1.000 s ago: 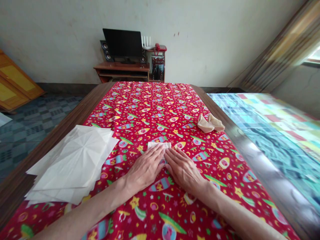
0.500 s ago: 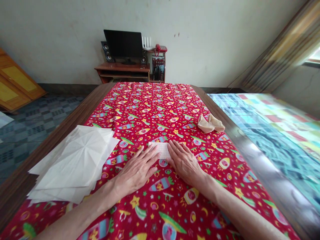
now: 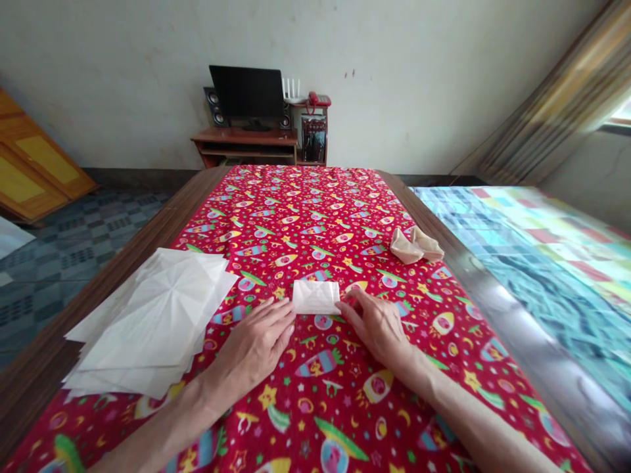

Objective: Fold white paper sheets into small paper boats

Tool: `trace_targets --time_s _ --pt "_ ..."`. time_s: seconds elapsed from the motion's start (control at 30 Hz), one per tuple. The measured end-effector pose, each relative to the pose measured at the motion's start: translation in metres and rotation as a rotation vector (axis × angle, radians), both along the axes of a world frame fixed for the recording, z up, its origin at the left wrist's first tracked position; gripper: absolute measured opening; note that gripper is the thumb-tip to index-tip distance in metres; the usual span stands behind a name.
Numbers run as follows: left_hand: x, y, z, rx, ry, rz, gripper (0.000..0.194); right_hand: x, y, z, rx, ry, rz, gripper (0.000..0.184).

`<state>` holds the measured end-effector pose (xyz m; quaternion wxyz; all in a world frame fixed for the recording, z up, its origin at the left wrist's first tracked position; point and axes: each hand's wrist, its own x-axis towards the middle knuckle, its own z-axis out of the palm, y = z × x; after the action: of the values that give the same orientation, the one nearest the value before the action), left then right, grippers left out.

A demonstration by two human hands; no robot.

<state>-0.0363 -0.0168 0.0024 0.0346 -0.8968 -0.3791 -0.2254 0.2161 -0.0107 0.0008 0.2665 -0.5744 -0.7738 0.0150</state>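
Brown wood grain on tabletop [image 3: 160,233], glossy along right edge. Over it, printed cloth [image 3: 305,401], matt, soft-looking. Midway between left and right edges, small folded packet [image 3: 316,298] of thin white paper, matt, lightly creased. By left edge, stack [image 3: 158,322] of matt white paper sheets, top 1 scored with creases. By right edge, 2 folded pieces [image 3: 406,249], beige, matt, paper-like.

The left hand [image 3: 261,332] and the right hand [image 3: 379,322] are bare, with slender fingers [image 3: 270,316]. Both forearms [image 3: 172,420] are bare too, slim and tapering toward the wrists [image 3: 219,381].
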Motion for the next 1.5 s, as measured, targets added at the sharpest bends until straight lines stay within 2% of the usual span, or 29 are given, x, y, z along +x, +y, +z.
trace_targets --time_s 0.17,0.43,0.6,0.67,0.83,0.9,0.97,1.03,1.1,1.2,1.3,1.37,1.5 --pt "0.002 0.004 0.002 0.010 -0.072 -0.003 0.029 -0.008 -0.001 -0.005 -0.095 0.040 -0.015 0.029" --pt "0.001 0.006 -0.005 -0.022 -0.002 -0.057 0.034 -0.010 0.002 -0.010 -0.080 0.026 -0.046 0.032" --pt "0.001 0.003 -0.013 -0.036 0.054 -0.084 0.039 -0.015 0.003 -0.008 -0.185 0.102 -0.080 0.016" --pt "0.001 0.003 -0.013 -0.044 0.036 -0.080 0.039 -0.018 0.002 -0.007 -0.193 0.144 -0.069 0.017" --pt "0.000 0.004 0.000 -0.023 -0.055 -0.077 0.036 -0.016 0.002 0.002 -0.098 0.333 0.077 0.015" --pt "-0.001 0.005 0.010 0.006 -0.127 -0.082 0.036 -0.010 0.004 0.011 -0.011 0.417 0.102 0.012" --pt "-0.002 0.007 0.020 0.040 -0.176 -0.093 0.040 -0.003 0.005 0.021 0.146 0.427 0.094 0.013" --pt "-0.004 0.007 0.027 0.068 -0.181 -0.086 0.047 0.002 0.003 0.028 0.273 0.353 0.112 0.011" --pt "-0.004 0.006 0.030 0.106 -0.177 -0.048 0.054 0.004 0.000 0.027 0.330 0.209 0.188 0.008" --pt "0.000 0.002 0.028 0.163 -0.162 0.019 0.068 0.000 -0.006 0.016 0.306 -0.039 0.316 0.012" --pt "0.008 -0.004 0.023 0.180 -0.102 0.040 0.077 -0.007 -0.009 0.003 0.252 -0.179 0.374 0.017" --pt "0.012 -0.007 0.021 0.135 -0.037 -0.010 0.070 -0.011 -0.009 -0.002 0.223 -0.211 0.385 0.020" --pt "0.021 -0.012 0.014 -0.059 0.025 -0.137 0.043 -0.012 -0.009 -0.002 0.163 -0.223 0.379 0.022"
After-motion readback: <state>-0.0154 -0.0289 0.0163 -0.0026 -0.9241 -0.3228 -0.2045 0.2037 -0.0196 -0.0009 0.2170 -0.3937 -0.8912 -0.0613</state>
